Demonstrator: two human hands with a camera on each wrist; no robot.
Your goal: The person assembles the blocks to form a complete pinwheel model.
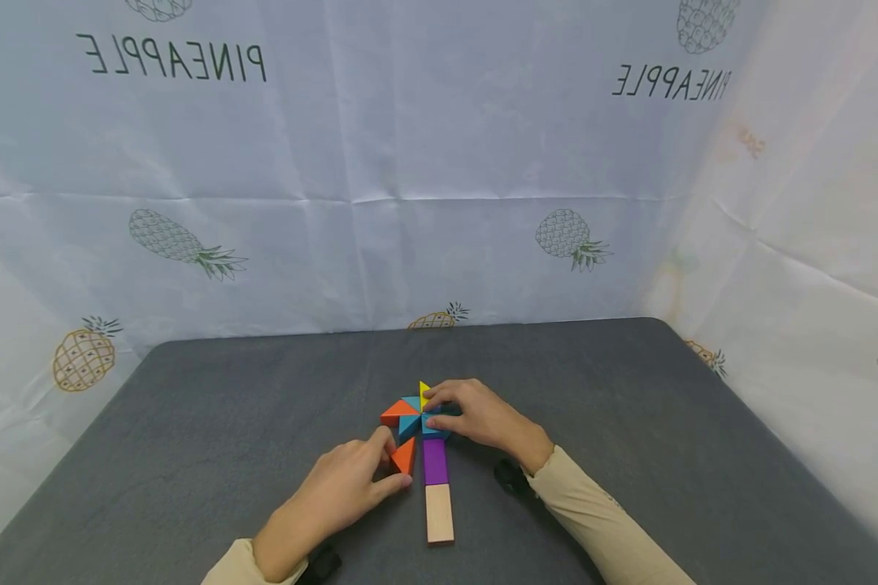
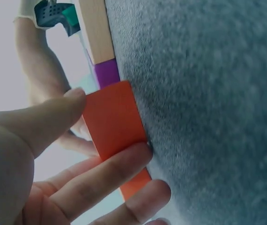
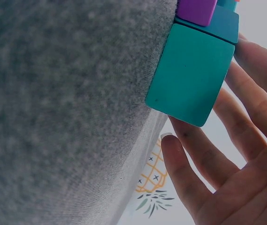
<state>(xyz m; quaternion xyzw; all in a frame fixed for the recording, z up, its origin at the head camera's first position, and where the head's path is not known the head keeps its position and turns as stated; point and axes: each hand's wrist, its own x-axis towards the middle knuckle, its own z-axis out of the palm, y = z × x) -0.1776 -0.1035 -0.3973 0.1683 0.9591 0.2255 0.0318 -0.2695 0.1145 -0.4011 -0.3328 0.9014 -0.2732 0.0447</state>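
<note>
My left hand (image 1: 344, 483) pinches an orange triangular block (image 1: 405, 457) between thumb and fingers, just left of the purple block (image 1: 435, 461). Its rectangular orange face (image 2: 114, 117) shows in the left wrist view. A pinwheel of triangular blocks lies flat beyond it, with another orange triangle (image 1: 397, 412) on its left and a yellow triangle (image 1: 423, 393) at its far side. My right hand (image 1: 483, 414) curls its thumb and fingers about a blue triangular block (image 1: 429, 424) on the pinwheel's right, partly hiding it. In the right wrist view a teal block face (image 3: 189, 75) stands beside the fingers.
Below the pinwheel, the purple block and a plain wooden block (image 1: 440, 513) form a straight line toward me. Everything lies on a dark grey table (image 1: 190, 455). A white pineapple-print cloth (image 1: 410, 244) hangs behind it and along the sides.
</note>
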